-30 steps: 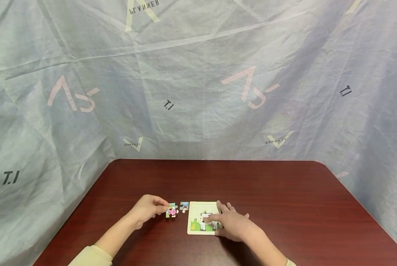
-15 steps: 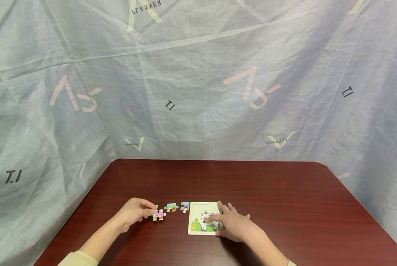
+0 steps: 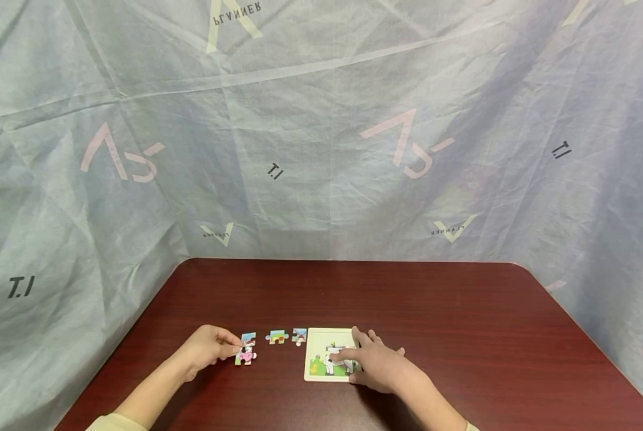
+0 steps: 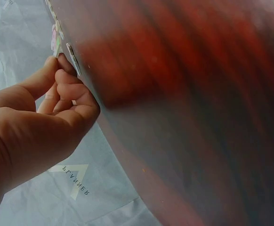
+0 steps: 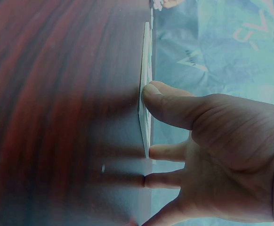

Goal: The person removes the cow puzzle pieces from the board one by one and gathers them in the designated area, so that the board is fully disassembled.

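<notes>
Thumb and fingers of my left hand [image 3: 209, 351] pinch a pink-and-green jigsaw piece [image 3: 245, 357], also seen edge-on in the left wrist view as a thin piece [image 4: 56, 41]. Just behind it lies a blue-topped jigsaw piece [image 3: 248, 339], partly overlapped in the head view. My right hand [image 3: 379, 363] rests on the right side of a pale puzzle tray [image 3: 316, 333], fingers spread and index finger over the cow picture [image 3: 330, 363]. In the right wrist view, the thumb [image 5: 163, 101] touches the tray's edge.
Two more jigsaw pieces lie left of the tray: one with yellow and red [image 3: 277, 337], and a blue one [image 3: 299, 336] close to the tray's left edge. All sit on a dark red table [image 3: 408, 293], with a grey printed cloth [image 3: 321, 149] hanging behind.
My left hand has moved left and slightly nearer with the pink-and-green piece, uncovering the yellow-and-red piece to its right. The right hand and tray have stayed in place.
</notes>
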`<state>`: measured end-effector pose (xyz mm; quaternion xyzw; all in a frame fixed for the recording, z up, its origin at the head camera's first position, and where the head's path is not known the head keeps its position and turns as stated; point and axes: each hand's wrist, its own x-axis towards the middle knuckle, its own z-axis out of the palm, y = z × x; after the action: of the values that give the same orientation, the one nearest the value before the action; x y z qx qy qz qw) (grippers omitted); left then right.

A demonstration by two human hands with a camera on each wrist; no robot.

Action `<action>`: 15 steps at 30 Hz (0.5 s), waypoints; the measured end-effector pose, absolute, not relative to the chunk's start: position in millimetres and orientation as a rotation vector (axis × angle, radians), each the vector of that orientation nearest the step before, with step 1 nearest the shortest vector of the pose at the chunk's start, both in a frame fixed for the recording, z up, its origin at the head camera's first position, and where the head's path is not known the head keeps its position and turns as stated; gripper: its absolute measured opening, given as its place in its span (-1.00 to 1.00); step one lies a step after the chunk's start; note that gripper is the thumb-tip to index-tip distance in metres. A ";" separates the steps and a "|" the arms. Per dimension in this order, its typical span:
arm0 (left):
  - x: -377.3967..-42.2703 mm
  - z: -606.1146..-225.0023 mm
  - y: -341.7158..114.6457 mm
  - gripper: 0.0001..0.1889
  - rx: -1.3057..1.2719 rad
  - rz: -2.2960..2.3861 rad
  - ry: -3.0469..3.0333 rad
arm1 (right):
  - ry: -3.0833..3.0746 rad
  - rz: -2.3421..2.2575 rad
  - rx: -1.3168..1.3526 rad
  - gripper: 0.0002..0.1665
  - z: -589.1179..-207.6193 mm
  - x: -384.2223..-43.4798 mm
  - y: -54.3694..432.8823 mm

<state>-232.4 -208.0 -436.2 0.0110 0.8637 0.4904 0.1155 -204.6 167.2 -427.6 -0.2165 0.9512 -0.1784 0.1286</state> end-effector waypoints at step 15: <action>-232.9 -439.8 -206.1 -0.92 0.001 1.361 2.621 | 2.771 -0.509 -0.630 -0.45 -427.0 -204.4 167.1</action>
<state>-232.9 -206.1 -439.8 0.0004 0.8836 0.4587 0.0940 -204.4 167.1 -427.0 -0.2165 0.9521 -0.1747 0.1268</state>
